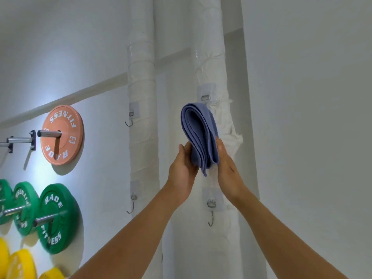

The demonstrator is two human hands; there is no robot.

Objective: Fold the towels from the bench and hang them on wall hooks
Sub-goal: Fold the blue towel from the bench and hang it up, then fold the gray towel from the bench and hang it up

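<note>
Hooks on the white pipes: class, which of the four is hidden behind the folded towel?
The upper hook on the right pipe: the blue towel covers its prong; the other three hang bare.

A: What carries things here?
B: Two white wrapped pipes, left pipe (142,117) and right pipe (209,57).
A: What's on them?
B: Stuck-on metal hooks: two on the left (130,119) (131,205), two on the right (207,96) (211,213).
</note>
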